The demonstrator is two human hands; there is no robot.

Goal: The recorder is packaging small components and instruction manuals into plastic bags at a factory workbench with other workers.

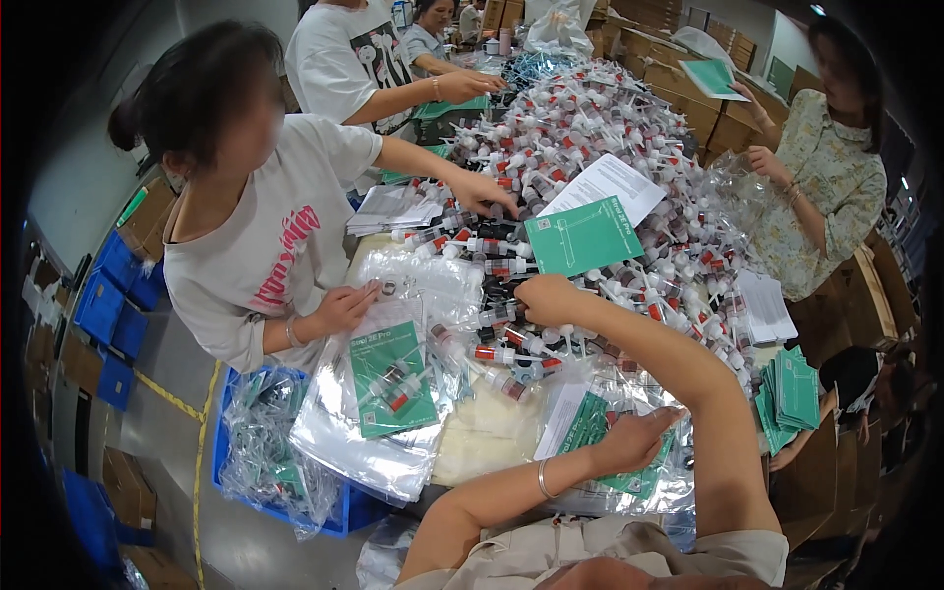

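Observation:
My left hand (634, 442) is closed at the edge of a clear plastic bag (678, 497). Under it, a green printed booklet (588, 421) and a white leaflet (560, 423) show through the plastic. My right hand (551, 300) reaches across to the near side of a big heap of small clear bottles (590, 128) with white nozzle caps and red labels. Its fingers are curled down among the bottles, so whatever they grip is hidden. Just beyond it, a green booklet (582, 238) and a white leaflet (615, 187) lie on the heap.
At the left, a person's hand (487, 192) reaches into the heap beside stacked clear bags (324, 433). A blue crate (339, 516) of filled bags stands below the table edge. Green booklets (792, 388) are piled at right. A person there holds a booklet (715, 77).

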